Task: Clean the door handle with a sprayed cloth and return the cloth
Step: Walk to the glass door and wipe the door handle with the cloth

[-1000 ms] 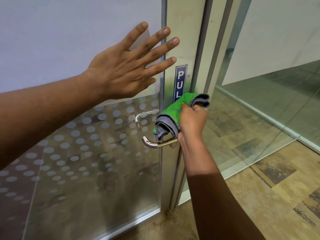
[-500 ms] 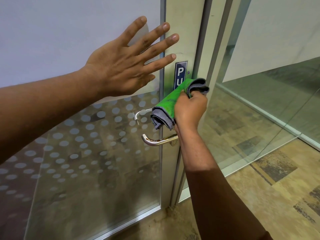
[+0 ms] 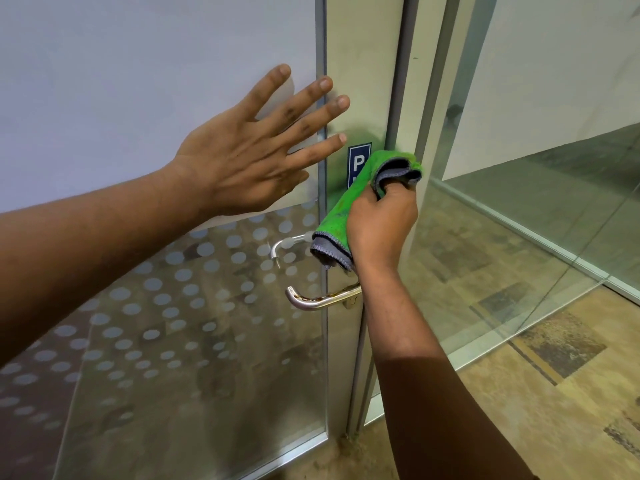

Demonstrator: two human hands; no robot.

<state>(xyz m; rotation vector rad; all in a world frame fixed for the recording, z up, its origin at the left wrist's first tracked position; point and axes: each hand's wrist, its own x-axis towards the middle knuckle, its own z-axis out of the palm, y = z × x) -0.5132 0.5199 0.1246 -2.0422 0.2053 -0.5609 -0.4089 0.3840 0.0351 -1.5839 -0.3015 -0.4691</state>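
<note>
Head view: door handle (image 3: pixel 323 299) horizontal, leftward.

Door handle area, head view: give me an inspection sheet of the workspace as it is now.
Surface: glass door, frosted above, dotted below.
Job's things: metal door handle bare; green cloth above it, against the door frame, part covering the blue sign.
Clutter: nothing seen.
Hands: left hand spread flat at the glass; right hand grips the cloth.
Cables: nothing seen.
Surroundings: glass partition, patterned floor.

The cloth (image 3: pixel 341 211) sits above the door handle (image 3: pixel 322 299), right of the door's (image 3: pixel 173 341) glass edge.
</note>
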